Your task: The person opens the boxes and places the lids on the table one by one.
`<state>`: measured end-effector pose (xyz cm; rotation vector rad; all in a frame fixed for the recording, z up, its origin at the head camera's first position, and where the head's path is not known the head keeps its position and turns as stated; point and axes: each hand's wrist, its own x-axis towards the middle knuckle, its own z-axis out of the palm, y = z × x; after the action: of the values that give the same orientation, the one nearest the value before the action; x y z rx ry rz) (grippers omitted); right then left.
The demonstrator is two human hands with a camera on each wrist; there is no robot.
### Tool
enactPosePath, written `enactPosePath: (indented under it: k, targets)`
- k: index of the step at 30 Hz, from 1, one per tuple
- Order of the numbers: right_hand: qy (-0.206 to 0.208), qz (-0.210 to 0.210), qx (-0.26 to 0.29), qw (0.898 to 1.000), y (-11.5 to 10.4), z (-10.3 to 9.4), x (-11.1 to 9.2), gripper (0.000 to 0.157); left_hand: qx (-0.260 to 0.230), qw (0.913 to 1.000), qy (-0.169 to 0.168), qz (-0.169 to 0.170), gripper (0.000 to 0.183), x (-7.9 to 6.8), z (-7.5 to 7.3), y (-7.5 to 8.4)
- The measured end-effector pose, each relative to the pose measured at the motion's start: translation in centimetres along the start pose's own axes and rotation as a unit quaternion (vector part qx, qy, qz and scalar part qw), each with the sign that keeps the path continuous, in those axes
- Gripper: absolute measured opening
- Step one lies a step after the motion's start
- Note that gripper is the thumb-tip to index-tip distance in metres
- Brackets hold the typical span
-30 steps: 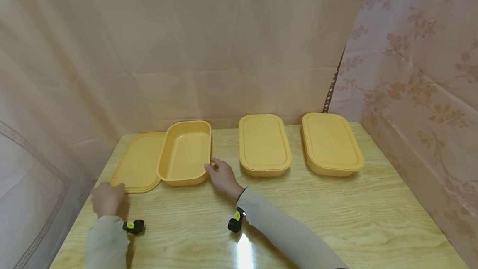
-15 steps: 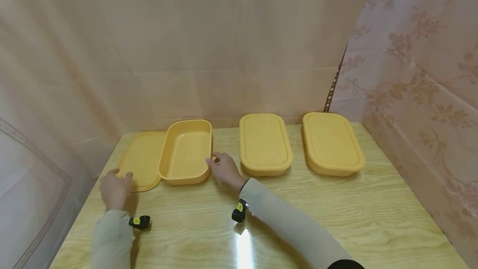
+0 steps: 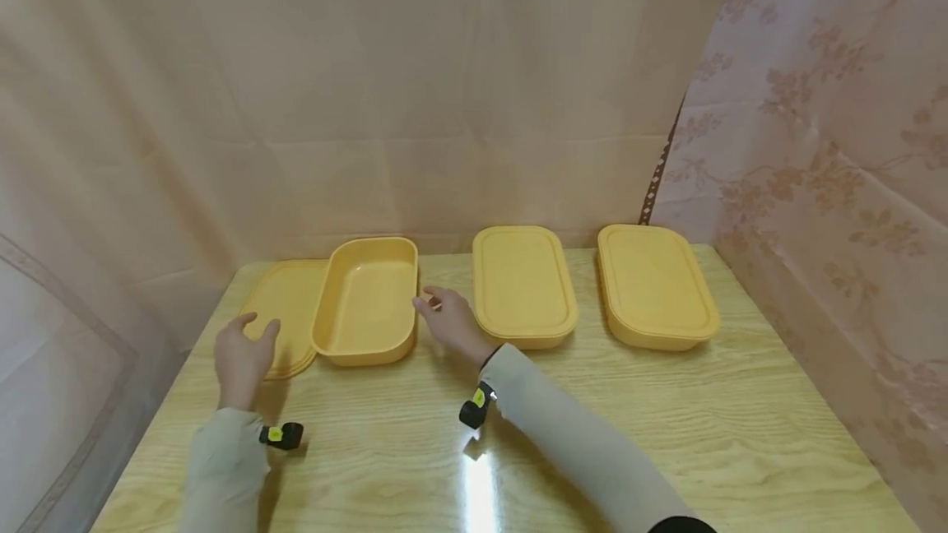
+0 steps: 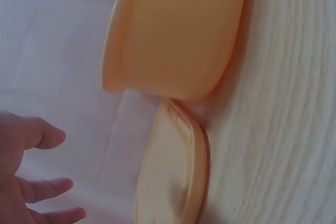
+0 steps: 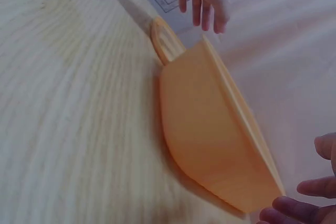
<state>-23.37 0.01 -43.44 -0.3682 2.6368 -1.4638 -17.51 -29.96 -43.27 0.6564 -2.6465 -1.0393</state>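
Observation:
An uncovered yellow food container [image 3: 370, 294] stands on the wooden table, its hollow inside facing up. Left of it lies a flat yellow lid [image 3: 292, 303], rounded at the corners and partly hidden by the container. My left hand [image 3: 244, 356] hovers over the lid's near left part, thumb and fingers spread with nothing between them. In the left wrist view the fingers [image 4: 50, 188] show apart from the lid. Close by the container's right wall is my right hand [image 3: 455, 326], its fingers loosely bent and parted, gripping nothing.
Two more yellow containers, a middle one [image 3: 526, 282] and a right one [image 3: 657, 282], stand with lids on along the back of the table [image 3: 592, 418]. Beige curtain cloth [image 3: 370, 105] hangs behind, and flowered cloth [image 3: 837, 187] borders the right side.
My left hand has left the lid's near left corner, rising and shifting right with its fingers spread. My right hand has let go of the container's rim and drawn slightly up and away.

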Motion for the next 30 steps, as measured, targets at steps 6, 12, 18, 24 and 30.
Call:
enactPosePath:
  k: [6, 12, 18, 24, 30]
  targets:
    - [-0.003, -0.02, -0.017, 1.0, -0.3, -0.7, 0.4, 0.048, -0.002, 0.9999, -0.006, 0.014, 0.063, -0.5, 0.1, 1.5]
    - [-0.007, -0.043, -0.038, 0.998, -0.7, -1.2, 0.2, 0.051, 0.001, 0.9994, -0.018, 0.029, 0.07, -1.0, 0.4, 3.2]
    - [-0.035, -0.051, -0.076, 0.995, -0.8, -1.9, 0.0, 0.058, 0.001, 0.9987, -0.021, 0.047, 0.072, -1.1, 0.8, 4.4]
    - [-0.042, -0.066, -0.114, 0.99, -0.8, -2.5, -0.2, 0.059, 0.017, 0.997, -0.009, 0.075, 0.07, -1.2, 1.7, 5.0]
    - [-0.017, -0.088, -0.142, 0.986, -1.0, -3.1, -0.2, 0.058, 0.021, 0.9941, -0.006, 0.106, 0.068, -1.3, 2.4, 5.4]
